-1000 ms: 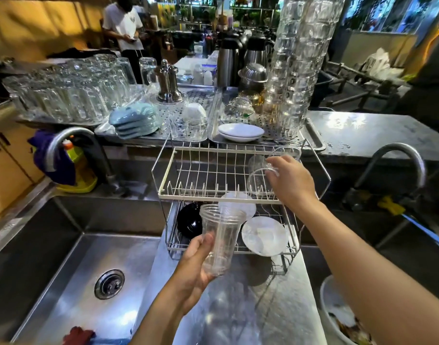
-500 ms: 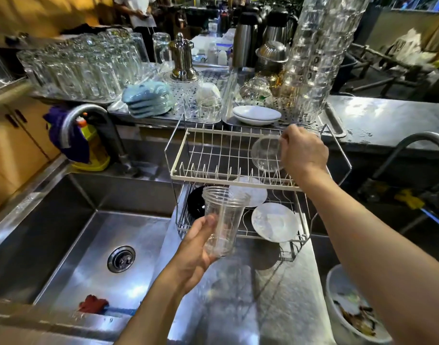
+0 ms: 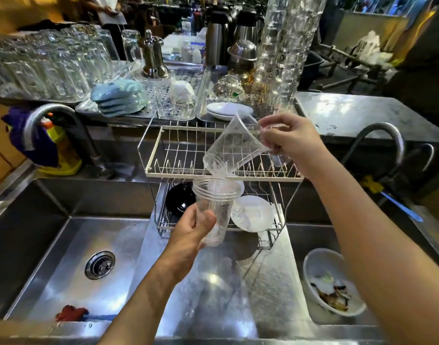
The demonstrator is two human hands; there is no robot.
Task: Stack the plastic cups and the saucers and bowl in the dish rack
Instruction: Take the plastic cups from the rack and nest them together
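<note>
My left hand grips a clear plastic cup upright in front of the two-tier wire dish rack. My right hand holds a second clear plastic cup by its rim, tilted, its base pointing down into the mouth of the first cup. On the rack's lower tier sit a black bowl at the left and a white saucer at the right, with another white saucer partly hidden behind the cups. The upper tier holds nothing I can see.
A steel sink basin with a drain lies at the left, a faucet behind it. A white bowl of food scraps sits at the right. Behind the rack stand trays with glasses, blue plates, white saucers and a tall glass stack.
My right hand lifted the second cup off the rack's upper tier and brought it left and down, tilting it over the cup in my left hand.
</note>
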